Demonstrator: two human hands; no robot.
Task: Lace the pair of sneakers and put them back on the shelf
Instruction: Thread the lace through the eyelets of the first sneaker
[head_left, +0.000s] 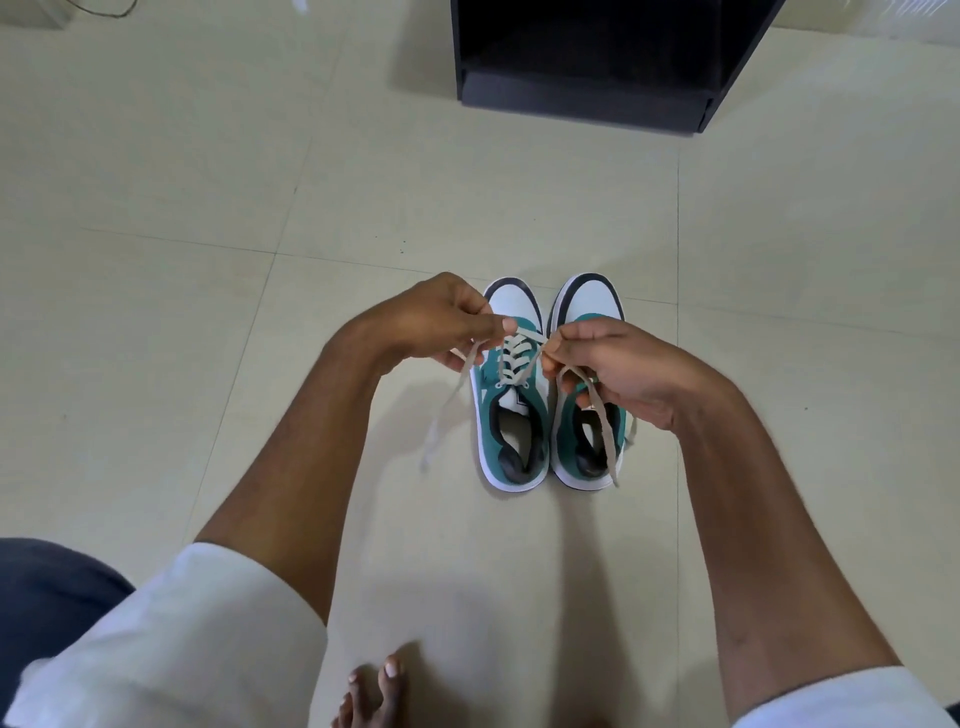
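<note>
Two teal-and-white sneakers stand side by side on the floor, toes pointing away from me. The left sneaker has a beige lace crossed through several eyelets. My left hand pinches one end of that lace, and the loose tail hangs down to the floor on the left. My right hand pinches the other end over the right sneaker; its tail drapes across that shoe's opening. My right hand hides the right sneaker's eyelets.
A black shelf unit stands on the pale tiled floor straight ahead beyond the shoes, its bottom compartment open toward me. My bare foot and knee are at the bottom of the view.
</note>
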